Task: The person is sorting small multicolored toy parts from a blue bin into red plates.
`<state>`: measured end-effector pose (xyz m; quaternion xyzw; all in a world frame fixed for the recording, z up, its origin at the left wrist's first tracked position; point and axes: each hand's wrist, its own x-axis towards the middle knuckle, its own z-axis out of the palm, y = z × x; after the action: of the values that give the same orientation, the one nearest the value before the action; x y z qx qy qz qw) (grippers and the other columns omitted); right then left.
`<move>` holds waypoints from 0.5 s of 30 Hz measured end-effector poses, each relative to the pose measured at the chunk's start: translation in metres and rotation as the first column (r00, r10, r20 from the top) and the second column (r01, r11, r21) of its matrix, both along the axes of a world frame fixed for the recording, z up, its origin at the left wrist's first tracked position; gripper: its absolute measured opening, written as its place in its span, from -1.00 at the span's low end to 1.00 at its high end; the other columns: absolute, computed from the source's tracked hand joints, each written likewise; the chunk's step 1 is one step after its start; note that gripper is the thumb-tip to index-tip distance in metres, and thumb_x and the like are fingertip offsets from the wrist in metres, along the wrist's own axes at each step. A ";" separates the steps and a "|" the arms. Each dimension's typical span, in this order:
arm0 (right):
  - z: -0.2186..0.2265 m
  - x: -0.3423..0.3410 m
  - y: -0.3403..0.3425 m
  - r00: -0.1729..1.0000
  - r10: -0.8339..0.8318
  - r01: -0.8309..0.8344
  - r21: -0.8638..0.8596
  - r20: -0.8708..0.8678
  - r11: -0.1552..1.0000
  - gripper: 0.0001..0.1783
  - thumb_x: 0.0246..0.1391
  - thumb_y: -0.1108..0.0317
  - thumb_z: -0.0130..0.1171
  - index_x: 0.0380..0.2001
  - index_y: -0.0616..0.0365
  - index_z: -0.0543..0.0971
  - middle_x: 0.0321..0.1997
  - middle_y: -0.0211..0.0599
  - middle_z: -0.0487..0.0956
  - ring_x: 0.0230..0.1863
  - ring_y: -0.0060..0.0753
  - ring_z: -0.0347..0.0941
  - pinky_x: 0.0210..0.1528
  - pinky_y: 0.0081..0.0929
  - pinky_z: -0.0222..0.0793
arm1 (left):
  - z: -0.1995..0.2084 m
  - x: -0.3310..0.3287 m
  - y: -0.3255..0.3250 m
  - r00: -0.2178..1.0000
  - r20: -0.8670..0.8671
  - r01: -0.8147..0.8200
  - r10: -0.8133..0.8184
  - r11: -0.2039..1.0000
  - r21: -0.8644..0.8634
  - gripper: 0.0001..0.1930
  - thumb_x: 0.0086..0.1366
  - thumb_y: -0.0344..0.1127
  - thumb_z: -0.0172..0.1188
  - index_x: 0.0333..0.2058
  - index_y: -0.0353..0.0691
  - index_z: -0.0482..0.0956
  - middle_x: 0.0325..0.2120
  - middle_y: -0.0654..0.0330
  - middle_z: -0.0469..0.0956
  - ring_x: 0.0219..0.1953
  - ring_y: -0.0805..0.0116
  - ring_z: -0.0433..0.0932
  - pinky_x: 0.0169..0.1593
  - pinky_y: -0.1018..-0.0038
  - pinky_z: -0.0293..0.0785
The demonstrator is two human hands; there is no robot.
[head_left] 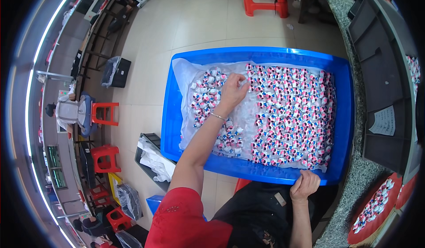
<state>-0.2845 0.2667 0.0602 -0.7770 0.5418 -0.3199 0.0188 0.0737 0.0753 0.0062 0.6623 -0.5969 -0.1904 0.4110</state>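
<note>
Inside the blue tub (344, 128), lined with a white sheet (182, 73), small figurines (287, 112) lie in close rows on the right and loosely on the left; the left hand (234, 90) hovers between, fingertips drawn close (whether they pinch one, I cannot tell); the right hand (305, 184) rests curled at the near rim, its hold equally unclear.

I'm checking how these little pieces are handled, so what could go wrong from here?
The left hand, close to the edge of the neat rows, could nudge some out of line.
The wrinkled white liner might shift and disturb the jumbled pieces on it.
The right hand is at the near rim of the blue tub; pressing there might jolt everything.
</note>
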 end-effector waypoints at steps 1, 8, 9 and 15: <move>0.000 0.000 0.000 1.000 -0.001 0.001 -0.001 -0.002 1.000 -0.83 0.02 0.42 0.01 -0.34 0.20 0.55 -0.37 -0.21 0.55 -0.37 -0.17 0.46 -0.23 -0.27 0.27 | 0.001 -0.005 -0.004 0.993 0.114 -0.041 0.041 0.999 0.004 -0.71 0.04 -0.30 0.38 -0.28 -0.27 0.55 -0.37 0.15 0.48 -0.37 0.31 0.48 -0.25 0.44 0.47; 0.001 0.000 0.001 1.000 -0.003 0.003 0.000 -0.007 1.000 -0.83 0.02 0.42 0.00 -0.34 0.20 0.55 -0.37 -0.22 0.55 -0.37 -0.18 0.45 -0.24 -0.28 0.27 | -0.005 -0.018 -0.017 0.946 0.301 -0.148 0.121 0.986 0.070 -0.57 -0.07 -0.16 0.43 -0.29 -0.35 0.59 -0.34 0.00 0.52 -0.25 0.07 0.54 -0.12 0.27 0.47; 0.001 0.000 0.001 1.000 -0.003 0.003 0.000 -0.007 1.000 -0.83 0.02 0.42 0.00 -0.34 0.20 0.55 -0.37 -0.22 0.55 -0.37 -0.18 0.45 -0.24 -0.28 0.27 | -0.007 -0.019 -0.018 0.946 0.301 -0.148 0.121 0.987 0.069 -0.57 -0.07 -0.16 0.43 -0.29 -0.35 0.59 -0.34 0.00 0.52 -0.25 0.07 0.54 -0.12 0.27 0.47; 0.000 0.000 0.000 1.000 -0.003 0.003 -0.001 -0.005 1.000 -0.83 0.02 0.42 0.00 -0.34 0.20 0.55 -0.37 -0.22 0.55 -0.37 -0.18 0.45 -0.24 -0.28 0.27 | -0.010 -0.019 -0.018 0.968 0.209 -0.156 0.138 0.985 0.071 -0.57 -0.09 -0.18 0.44 -0.30 -0.36 0.59 -0.34 0.00 0.53 -0.27 0.10 0.55 -0.15 0.29 0.49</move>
<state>-0.2846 0.2669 0.0604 -0.7769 0.5430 -0.3184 0.0166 0.0542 0.0577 -0.0033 0.7378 -0.5761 -0.1167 0.3317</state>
